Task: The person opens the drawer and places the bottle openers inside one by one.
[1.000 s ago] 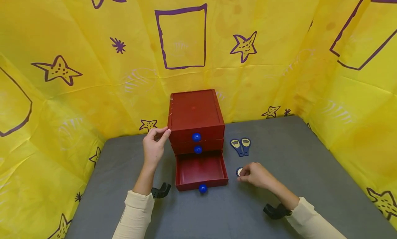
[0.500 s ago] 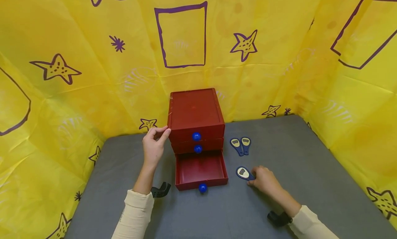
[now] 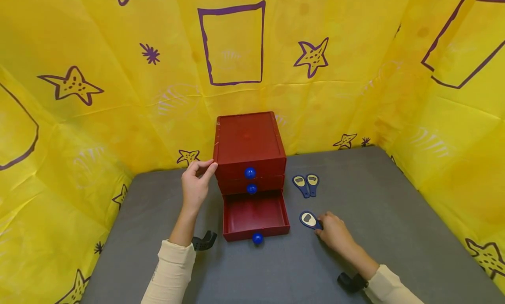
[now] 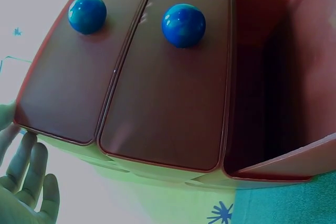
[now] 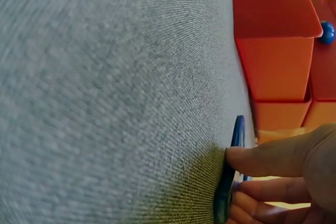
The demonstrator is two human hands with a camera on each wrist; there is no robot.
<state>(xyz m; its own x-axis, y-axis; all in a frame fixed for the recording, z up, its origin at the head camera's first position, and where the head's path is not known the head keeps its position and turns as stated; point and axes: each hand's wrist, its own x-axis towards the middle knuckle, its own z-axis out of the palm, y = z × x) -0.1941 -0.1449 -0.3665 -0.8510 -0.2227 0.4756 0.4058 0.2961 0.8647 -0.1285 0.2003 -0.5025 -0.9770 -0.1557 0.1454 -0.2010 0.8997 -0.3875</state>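
In the head view, a blue bottle opener with a cream face lies on the grey table, right of the pulled-out drawer. My right hand pinches its narrow end between thumb and fingers; the right wrist view shows the opener edge-on at the cloth. Two more blue bottle openers lie side by side farther back. My left hand grips the upper left front corner of a red drawer unit with thumb and forefinger. Its bottom drawer stands pulled out, with nothing seen inside.
Both upper drawers are closed, each with a round blue knob. A yellow cloth with purple drawings rises behind and on both sides of the grey table. Dark camera mounts sit at both wrists.
The right hand has shifted right along the bottle opener to its narrow end, uncovering the cream face. The left hand stays at the drawer unit's corner.
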